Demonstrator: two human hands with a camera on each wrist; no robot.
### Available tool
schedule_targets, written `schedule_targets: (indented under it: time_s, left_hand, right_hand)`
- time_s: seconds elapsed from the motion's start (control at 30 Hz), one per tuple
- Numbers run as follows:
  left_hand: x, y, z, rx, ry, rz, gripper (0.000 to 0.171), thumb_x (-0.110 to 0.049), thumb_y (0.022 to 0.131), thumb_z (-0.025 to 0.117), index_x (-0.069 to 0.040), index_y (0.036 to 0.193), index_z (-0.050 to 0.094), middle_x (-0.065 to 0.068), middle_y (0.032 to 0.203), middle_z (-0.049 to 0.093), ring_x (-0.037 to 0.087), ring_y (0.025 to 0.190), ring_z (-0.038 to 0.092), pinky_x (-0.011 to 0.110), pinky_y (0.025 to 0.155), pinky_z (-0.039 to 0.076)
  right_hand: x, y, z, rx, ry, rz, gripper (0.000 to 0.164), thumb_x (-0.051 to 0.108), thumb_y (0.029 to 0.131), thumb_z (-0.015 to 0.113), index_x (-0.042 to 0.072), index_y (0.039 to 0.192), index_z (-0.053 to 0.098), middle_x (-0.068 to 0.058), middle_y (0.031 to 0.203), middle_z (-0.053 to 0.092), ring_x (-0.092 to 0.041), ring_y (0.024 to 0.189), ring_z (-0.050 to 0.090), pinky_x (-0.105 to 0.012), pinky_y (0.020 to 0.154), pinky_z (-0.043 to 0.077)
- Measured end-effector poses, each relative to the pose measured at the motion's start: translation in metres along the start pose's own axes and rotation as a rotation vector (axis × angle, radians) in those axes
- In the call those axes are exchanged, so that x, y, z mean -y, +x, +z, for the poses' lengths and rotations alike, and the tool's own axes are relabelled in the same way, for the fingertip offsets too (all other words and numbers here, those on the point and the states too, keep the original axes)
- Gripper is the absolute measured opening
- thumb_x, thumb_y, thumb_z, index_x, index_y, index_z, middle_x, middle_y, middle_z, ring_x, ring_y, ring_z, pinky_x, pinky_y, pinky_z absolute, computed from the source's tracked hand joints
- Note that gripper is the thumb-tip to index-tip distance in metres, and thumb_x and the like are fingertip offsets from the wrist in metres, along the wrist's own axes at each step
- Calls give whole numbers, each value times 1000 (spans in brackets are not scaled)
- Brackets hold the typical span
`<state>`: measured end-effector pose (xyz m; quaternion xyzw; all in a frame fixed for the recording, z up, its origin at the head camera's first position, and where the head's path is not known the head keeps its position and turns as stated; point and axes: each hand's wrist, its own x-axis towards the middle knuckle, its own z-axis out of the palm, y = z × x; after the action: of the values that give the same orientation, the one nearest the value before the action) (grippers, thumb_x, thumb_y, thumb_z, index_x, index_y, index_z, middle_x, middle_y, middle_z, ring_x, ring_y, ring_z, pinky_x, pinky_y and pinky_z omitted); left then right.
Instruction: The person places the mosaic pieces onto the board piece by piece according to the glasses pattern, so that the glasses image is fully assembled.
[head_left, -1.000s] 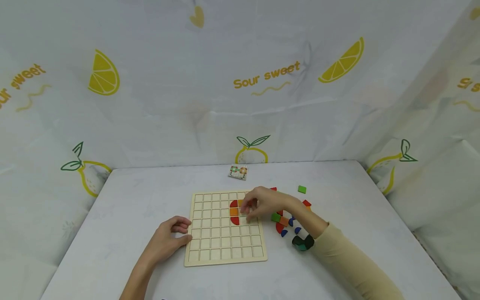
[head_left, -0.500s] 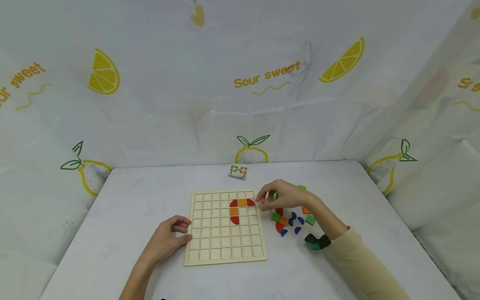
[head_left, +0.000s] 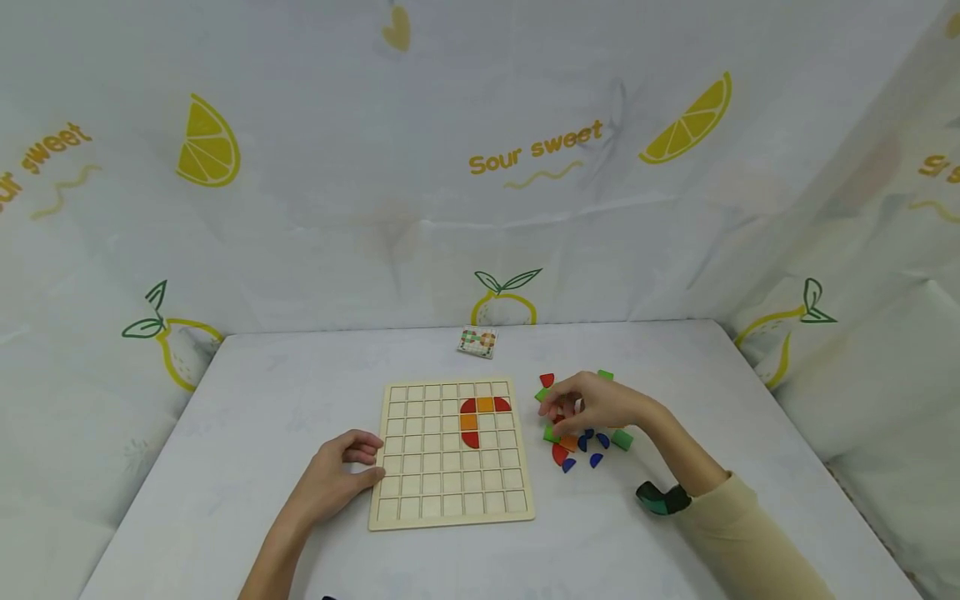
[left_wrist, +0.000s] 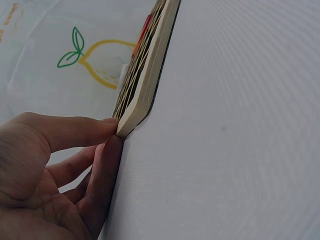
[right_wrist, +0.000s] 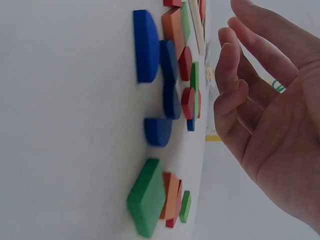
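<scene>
A pale wooden grid board (head_left: 435,483) lies flat on the white table. Set in its upper right cells are red quarter-round blocks (head_left: 470,439) and orange square blocks (head_left: 468,422). My left hand (head_left: 341,471) rests its thumb and fingers against the board's left edge; the left wrist view shows the fingertips touching the board (left_wrist: 150,90). To the board's right, my right hand (head_left: 596,400) hovers above loose coloured blocks, partly hiding them. In the right wrist view its fingers (right_wrist: 227,65) are loosely bent, with nothing visible between them and the thumb.
Loose blocks right of the board include blue half-rounds (right_wrist: 146,47), a dark green square block (right_wrist: 147,200), and red, orange and light green pieces. A small printed pattern card (head_left: 477,342) lies behind the board. A dark green and black object (head_left: 663,500) sits by the right sleeve.
My right hand has moved right from over the board to the loose blocks. A red quarter-round block in the board's upper right is now uncovered. My left hand has stayed at the edge.
</scene>
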<state>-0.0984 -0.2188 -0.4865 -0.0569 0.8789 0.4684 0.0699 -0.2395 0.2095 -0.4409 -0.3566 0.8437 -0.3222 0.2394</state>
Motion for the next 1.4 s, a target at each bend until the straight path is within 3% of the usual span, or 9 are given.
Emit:
schedule_targets:
  time_s: [0.37,0.67,1.4]
  left_hand:
    - [1,1,0,-1,-1,7,40,-10,85,88,-8,123,72,6,115,74,12,102,68,29,93,52]
    - [-1,0,0,-1,-7,8,41,-10,85,88,-7,123,72,6,115,74,12,102,68,29,92,52]
    - [-1,-2,0,-2,-10,16,41,-11,85,87,-7,123,72,7,116,74,12,103,68,28,93,52]
  right_hand:
    - [-17,-19,5,25,6,70,23,21,90,90,15,109,79,3,100,77,-8,78,65,-23,67,56]
    - [-21,-21,7,9,-9,64,29,20,83,95,18,106,78,1,94,70,-6,70,59,-21,64,51]
    - [-20,-19,6,46,-33,83,30,16,82,95,18,105,77,-6,94,70,-6,67,57,-20,62,49]
